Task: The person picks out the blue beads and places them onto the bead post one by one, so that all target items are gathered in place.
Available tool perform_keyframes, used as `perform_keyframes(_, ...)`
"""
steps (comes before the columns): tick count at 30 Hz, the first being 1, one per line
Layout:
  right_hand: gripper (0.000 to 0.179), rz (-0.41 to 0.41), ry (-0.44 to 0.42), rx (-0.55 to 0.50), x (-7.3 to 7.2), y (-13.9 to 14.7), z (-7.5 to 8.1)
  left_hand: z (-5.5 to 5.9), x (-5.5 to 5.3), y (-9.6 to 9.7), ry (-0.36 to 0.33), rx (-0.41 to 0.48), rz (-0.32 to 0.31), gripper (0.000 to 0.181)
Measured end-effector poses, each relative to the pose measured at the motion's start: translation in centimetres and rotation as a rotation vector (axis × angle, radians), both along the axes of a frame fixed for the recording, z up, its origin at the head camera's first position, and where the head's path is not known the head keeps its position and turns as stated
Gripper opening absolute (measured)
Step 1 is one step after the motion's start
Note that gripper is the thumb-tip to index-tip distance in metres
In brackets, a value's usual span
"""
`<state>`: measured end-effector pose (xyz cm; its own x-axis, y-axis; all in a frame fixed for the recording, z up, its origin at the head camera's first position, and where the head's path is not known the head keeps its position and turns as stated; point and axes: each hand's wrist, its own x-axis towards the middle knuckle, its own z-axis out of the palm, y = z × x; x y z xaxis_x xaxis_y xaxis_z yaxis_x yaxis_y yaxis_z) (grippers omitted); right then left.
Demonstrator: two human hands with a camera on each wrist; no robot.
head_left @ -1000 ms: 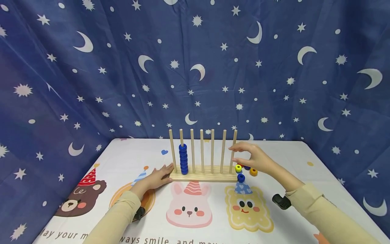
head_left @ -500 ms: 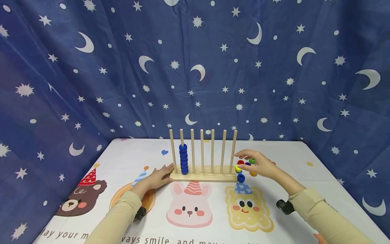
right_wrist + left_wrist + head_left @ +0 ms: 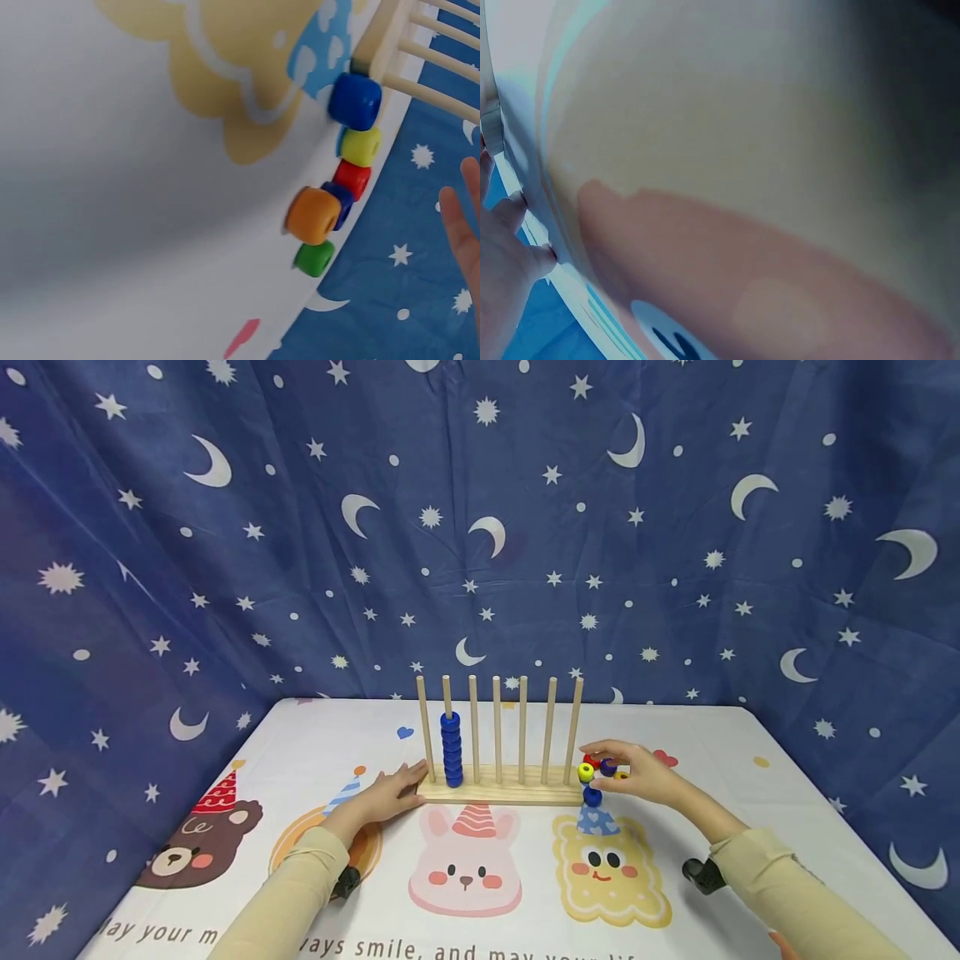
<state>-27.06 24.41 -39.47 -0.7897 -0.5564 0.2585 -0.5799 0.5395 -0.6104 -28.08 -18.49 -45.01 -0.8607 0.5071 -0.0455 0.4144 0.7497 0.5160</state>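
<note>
A wooden counting rack (image 3: 501, 793) with several upright pegs stands mid-table in the head view. Stacked on its second peg from the left are several blue beads (image 3: 452, 752). My left hand (image 3: 392, 795) rests with outstretched fingers against the rack's left end; the left wrist view catches this hand (image 3: 510, 262) at its left edge. Above loose beads at the rack's right end, my right hand (image 3: 643, 771) has thumb and fingers parted, holding nothing. Those beads are blue (image 3: 355, 101), yellow (image 3: 361, 147), red (image 3: 352, 178), dark blue (image 3: 342, 201), orange (image 3: 313, 215) and green (image 3: 314, 259).
A white cloth (image 3: 712, 743) printed with cartoon animals and lettering covers the table. Behind it hangs a blue curtain (image 3: 525, 577) with moons and stars. Black wrist devices sit beneath both forearms, the right one (image 3: 703, 875) close above the cloth.
My right hand has come down from beside the rightmost peg and shifted slightly right, over the loose beads. My left hand and the rack stay put.
</note>
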Motion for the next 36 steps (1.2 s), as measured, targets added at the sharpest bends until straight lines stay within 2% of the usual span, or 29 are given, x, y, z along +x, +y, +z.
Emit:
perform_keyframes(14, 0.057, -0.01, -0.154, 0.102, -0.3, 1.0, -2.2, 0.0, 0.1, -0.1, -0.023, 0.004, 0.007, 0.061)
perform_keyframes(23, 0.054, 0.0, -0.185, 0.098, -0.9, 1.3, -3.1, 0.1, 0.1, 0.0, -0.019, 0.0, 0.009, 0.061)
perform_keyframes(36, 0.048, 0.021, -0.155, 0.16, -1.3, 1.0, -3.9, 0.3, 0.2, 0.0, -0.024, -0.001, 0.004, 0.06)
